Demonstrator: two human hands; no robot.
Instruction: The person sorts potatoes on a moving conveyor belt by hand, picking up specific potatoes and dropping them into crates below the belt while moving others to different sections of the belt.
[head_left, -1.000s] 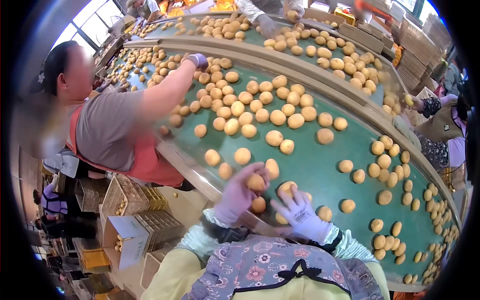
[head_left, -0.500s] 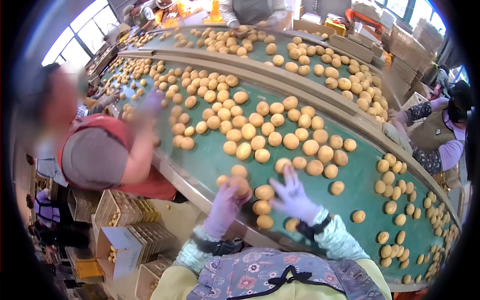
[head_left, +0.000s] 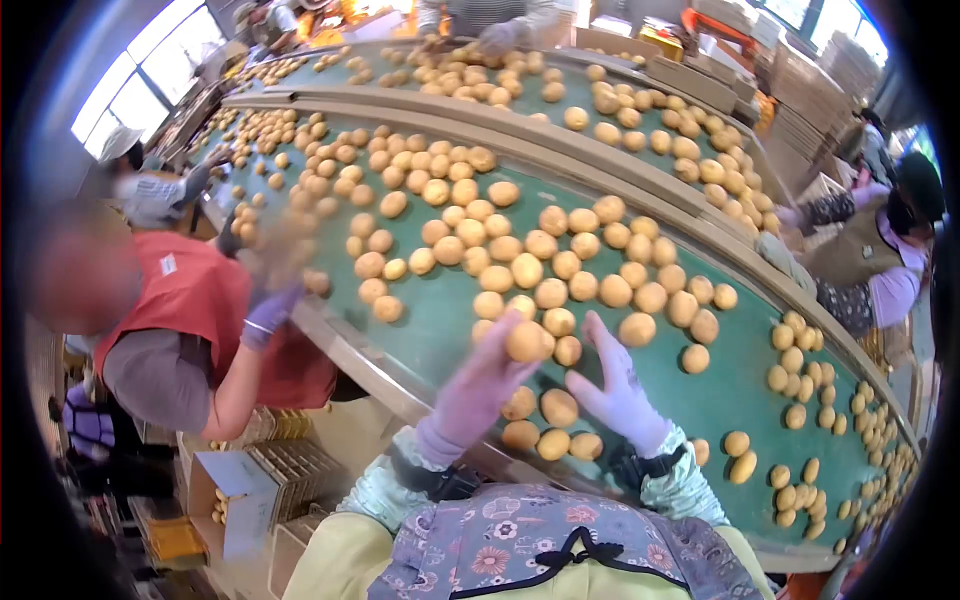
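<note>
Many round yellow-brown potatoes (head_left: 557, 408) lie spread over a green belt (head_left: 440, 350). My left hand (head_left: 482, 385), in a pale purple glove, has its fingers around a potato (head_left: 526, 341) above the near part of the belt. To its right, my right hand (head_left: 622, 392), gloved the same way, is open with thumb and fingers apart, and nothing is in it. Several potatoes lie between my wrists near the belt's front edge.
A metal rail (head_left: 350, 355) borders the belt. A co-worker in a red vest (head_left: 190, 290) reaches over it at left; others stand at the far side and right. A second belt (head_left: 560, 105) runs behind a divider. Crates and an open box (head_left: 235, 500) stand lower left.
My left hand has moved up and right with a potato. My right hand has shifted slightly right and down. Potatoes have shifted on the belt, and the co-worker at left has moved an arm down.
</note>
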